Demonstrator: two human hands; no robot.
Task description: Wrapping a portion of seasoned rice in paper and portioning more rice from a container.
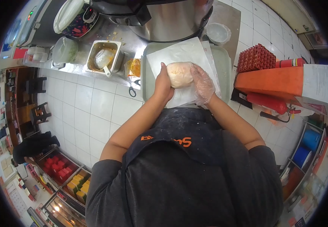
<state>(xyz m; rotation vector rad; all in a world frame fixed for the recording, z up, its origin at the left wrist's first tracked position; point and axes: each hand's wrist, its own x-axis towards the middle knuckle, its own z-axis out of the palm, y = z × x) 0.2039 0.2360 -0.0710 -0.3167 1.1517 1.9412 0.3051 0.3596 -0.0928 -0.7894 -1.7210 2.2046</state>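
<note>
Between both hands is a rounded, pale food roll (180, 74), seemingly in a thin flatbread or wrapper, with small crumbs on top. My left hand (164, 82), bare, grips its left side with the thumb pointing up. My right hand (202, 82), in a clear plastic glove, holds the right side. Below the roll lie sheets of white paper (158, 58) on a grey-green tray (147, 90). Left of the tray are a bag of orange-yellow food (133, 68) and scissors (132, 91) with black handles.
A steel pan (119, 61) holding a clear bowl stands left on the steel counter. A large cooker (172, 21) is beyond the tray, beside a plastic bowl (218, 33). Egg trays (256, 58) and a fire extinguisher (267, 103) are right. A person (35, 146) is at far left.
</note>
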